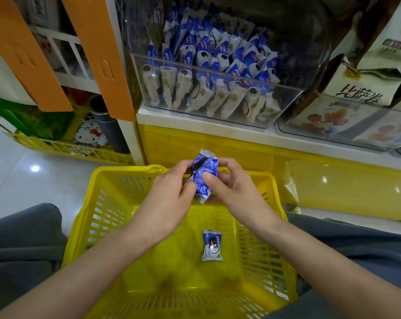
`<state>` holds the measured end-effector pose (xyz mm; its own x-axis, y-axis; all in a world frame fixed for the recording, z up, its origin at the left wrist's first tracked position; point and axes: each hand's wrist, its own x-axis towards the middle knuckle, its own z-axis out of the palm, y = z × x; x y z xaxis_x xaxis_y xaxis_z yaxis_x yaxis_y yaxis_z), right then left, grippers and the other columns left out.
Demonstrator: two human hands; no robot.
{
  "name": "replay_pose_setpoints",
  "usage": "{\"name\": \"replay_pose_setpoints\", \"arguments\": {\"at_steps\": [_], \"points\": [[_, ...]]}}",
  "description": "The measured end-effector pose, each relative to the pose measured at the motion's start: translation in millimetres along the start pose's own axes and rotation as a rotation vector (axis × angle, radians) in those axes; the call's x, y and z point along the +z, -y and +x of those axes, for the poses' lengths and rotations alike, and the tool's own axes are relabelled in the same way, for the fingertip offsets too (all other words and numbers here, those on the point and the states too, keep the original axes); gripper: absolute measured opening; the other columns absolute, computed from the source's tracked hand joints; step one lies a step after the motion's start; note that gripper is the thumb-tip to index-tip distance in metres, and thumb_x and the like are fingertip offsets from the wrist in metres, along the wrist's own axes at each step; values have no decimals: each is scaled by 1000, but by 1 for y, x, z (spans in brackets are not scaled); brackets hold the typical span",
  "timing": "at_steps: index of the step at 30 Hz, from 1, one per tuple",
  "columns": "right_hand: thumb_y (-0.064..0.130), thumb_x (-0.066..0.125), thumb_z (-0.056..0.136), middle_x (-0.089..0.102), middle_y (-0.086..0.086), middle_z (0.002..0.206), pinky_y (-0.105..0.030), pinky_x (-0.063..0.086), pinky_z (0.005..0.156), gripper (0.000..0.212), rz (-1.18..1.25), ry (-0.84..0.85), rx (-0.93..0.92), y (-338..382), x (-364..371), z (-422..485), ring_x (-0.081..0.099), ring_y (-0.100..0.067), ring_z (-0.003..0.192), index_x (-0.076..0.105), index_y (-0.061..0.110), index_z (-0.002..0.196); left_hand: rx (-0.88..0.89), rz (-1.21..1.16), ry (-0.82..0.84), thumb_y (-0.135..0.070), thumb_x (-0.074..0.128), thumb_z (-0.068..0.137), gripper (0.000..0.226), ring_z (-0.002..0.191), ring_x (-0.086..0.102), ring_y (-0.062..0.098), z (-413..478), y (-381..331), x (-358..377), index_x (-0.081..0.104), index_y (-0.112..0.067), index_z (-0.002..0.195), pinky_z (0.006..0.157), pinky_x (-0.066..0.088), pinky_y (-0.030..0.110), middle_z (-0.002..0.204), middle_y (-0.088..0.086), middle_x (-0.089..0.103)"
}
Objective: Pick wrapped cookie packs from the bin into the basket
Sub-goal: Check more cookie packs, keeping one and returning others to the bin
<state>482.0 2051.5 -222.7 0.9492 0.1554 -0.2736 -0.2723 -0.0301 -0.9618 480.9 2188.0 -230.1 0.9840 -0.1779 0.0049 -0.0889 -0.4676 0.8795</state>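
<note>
- Both grips pinch 1 pack [205, 173] between them. The left grip [169, 199] holds its left edge with thumb and fingertips. The right grip [231, 187] presses a thumb on the blue front, with its fingers curled behind.
- The pack hangs upright above the far end of the basket [98, 215] and is not yet released.
- Below the grips and nearer the person, 1 lying pack [212, 245] rests flat on the basket's bottom. It touches nothing else.
- Judged from this, 1 pack is delivered and a 2nd is ready to drop, so the task looks to be at an early stage.
- Beyond and above the grips, the clear bin [218, 102] holds a dense stock [218, 54] of blue-and-white packs. Plenty is left to pick, but the frame does not show how many are wanted.
- The bin sits on a white shelf [195, 118], with a yellow panel [241, 148] under it just past the grips.
- Right of the bin is a 2nd bin [333, 134] with other snack bags.
- Far left of the grips are orange boards [98, 54] and a 2nd basket [56, 147] of goods on a glossy pale floor [22, 180].
- Grey trousers [22, 238] flank the basket on both sides.
</note>
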Motion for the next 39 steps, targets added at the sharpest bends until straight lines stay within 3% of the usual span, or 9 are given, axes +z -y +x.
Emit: {"name": "replay_pose_setpoints", "arguments": {"at_steps": [3, 8, 15, 18, 21, 24, 29, 33, 39], "points": [[7, 54, 90, 67, -7, 92, -19, 54, 58, 21, -33, 8, 11, 0, 2, -1, 65, -3, 65, 46, 13, 109, 16, 59, 1, -16, 44, 94, 31, 71, 58, 0, -2, 3, -1, 45, -21, 124, 59, 42, 10, 96, -7, 63], [9, 58, 88, 67, -11, 101, -34, 55, 69, 22, -137, 56, 20, -6, 5, -2, 66, -32, 82, 46, 21, 103, 126, 269, -20, -25, 40, 96, 19, 73, 57, 19, -1, 5, -6, 53, -15, 106, 63, 44, 34, 82, -1, 59], [16, 65, 85, 64, 2, 99, -34, 53, 73, 30, -251, 40, -3, -12, 6, -2, 62, -16, 82, 43, 30, 100, 31, 193, -60, -14, 43, 95, 15, 55, 48, 5, 5, 6, -6, 52, -14, 83, 50, 35, 15, 60, -10, 48], [23, 72, 78, 62, 7, 95, -20, 49, 75, 41, -359, -78, -51, -16, 3, 1, 58, 1, 83, 40, 27, 104, -60, 37, -26, -20, 41, 97, 20, 66, 53, -2, 7, 2, -4, 57, -15, 85, 61, 40, 12, 70, -5, 59], [29, 80, 68, 55, 13, 85, -7, 42, 68, 62, -521, -206, -130, -17, 1, 2, 53, 15, 80, 34, 22, 110, -233, -390, 115, -49, 37, 88, 39, 89, 62, 6, 4, -6, -2, 64, -21, 96, 84, 50, 27, 94, -4, 68], [33, 82, 65, 57, 4, 99, -19, 51, 73, 71, -540, -180, -154, -19, 0, 0, 59, 2, 85, 36, 17, 117, -167, -380, 123, -34, 44, 92, 21, 78, 63, 13, 4, -7, 1, 61, -23, 88, 82, 53, 42, 80, -2, 66], [22, 68, 81, 60, 11, 96, -15, 52, 66, 26, -230, -84, -130, -7, 0, 3, 61, 3, 81, 50, 24, 100, -182, -356, 29, -15, 39, 98, 29, 74, 55, 39, 10, -1, -2, 52, -16, 72, 79, 46, 60, 70, 10, 53], [12, 61, 88, 63, 5, 77, -21, 50, 64, 12, -158, -98, -161, 1, -8, 7, 59, -5, 69, 57, 19, 79, -198, -367, 5, -17, 42, 96, 28, 66, 48, 19, 12, -1, -2, 51, -15, 70, 64, 49, 43, 66, 5, 48], [14, 62, 86, 57, 11, 77, -11, 43, 61, 17, -563, -125, -456, 3, -10, 2, 53, 0, 72, 55, 27, 78, -321, -503, 11, -17, 43, 96, 29, 52, 55, -1, 14, -4, -1, 56, -18, 70, 44, 44, 11, 58, -5, 58]]}}
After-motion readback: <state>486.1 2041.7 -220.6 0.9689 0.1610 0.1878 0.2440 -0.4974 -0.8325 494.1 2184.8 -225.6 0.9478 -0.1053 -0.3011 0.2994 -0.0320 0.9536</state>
